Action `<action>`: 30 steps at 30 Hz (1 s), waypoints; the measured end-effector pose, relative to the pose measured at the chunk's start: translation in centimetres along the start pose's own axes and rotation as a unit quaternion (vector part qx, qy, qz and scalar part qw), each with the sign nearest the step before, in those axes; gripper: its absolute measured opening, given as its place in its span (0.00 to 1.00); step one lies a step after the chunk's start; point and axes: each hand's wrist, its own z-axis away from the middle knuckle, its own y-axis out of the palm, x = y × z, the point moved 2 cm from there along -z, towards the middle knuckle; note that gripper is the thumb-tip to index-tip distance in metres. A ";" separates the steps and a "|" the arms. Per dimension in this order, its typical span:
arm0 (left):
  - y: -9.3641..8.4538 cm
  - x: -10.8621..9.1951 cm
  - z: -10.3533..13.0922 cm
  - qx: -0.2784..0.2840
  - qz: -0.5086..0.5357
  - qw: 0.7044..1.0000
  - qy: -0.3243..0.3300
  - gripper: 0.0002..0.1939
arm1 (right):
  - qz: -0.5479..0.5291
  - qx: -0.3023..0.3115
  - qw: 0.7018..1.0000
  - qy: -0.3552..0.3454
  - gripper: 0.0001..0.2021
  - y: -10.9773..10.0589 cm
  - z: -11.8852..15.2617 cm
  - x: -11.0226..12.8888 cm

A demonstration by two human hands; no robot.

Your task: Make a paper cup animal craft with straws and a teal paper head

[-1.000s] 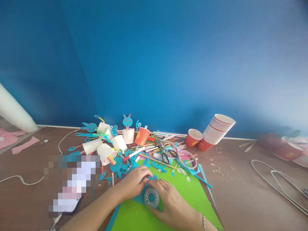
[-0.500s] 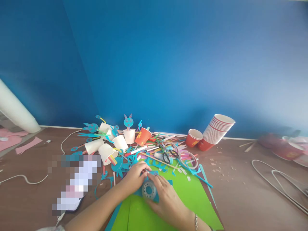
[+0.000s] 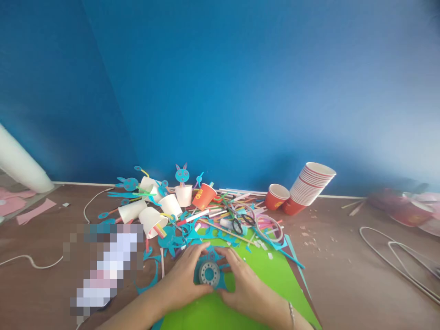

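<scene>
Between my two hands is a grey roll of tape (image 3: 209,274), its core ringed with holes. My left hand (image 3: 185,275) curves around its left side, thumb at the lower edge, and appears to hold it. My right hand (image 3: 245,282) is on the other side, thumb and fingers spread apart in a curve, with a gap to the roll. Behind the roll is a blue paper cutout (image 3: 211,253) with drawn markings, partly covered by the roll and my fingers. Under both hands lies a green sheet (image 3: 275,286).
Beyond the hands is a pile of straws, markers, blue paper scraps and scissors (image 3: 237,224). White paper cups (image 3: 184,196) with blue animal cutouts lie and stand at left. A leaning stack of cups (image 3: 311,188) stands near the blue wall (image 3: 220,91). A white cable (image 3: 388,250) lies right.
My right hand has opened and drawn away from the tape roll. My left hand has moved down around the roll's left side, baring more of the blue cutout.
</scene>
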 end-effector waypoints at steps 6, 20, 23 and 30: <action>-0.2 -0.3 -0.5 0.030 -0.026 0.999 0.021 0.35 | 0.019 0.054 0.998 0.031 0.34 -1.1 0.4 -0.1; -0.4 -0.4 -0.2 0.028 -0.025 0.997 0.068 0.26 | 0.196 0.098 0.976 0.005 0.38 -1.3 1.3 0.3; -0.5 -0.6 -0.1 0.030 -0.029 0.997 0.067 0.26 | 0.204 0.103 0.974 -0.002 0.40 -1.3 1.4 0.3; -0.4 -0.5 0.0 0.028 -0.039 0.996 0.072 0.26 | 0.205 0.109 0.973 0.004 0.40 -1.6 1.5 0.4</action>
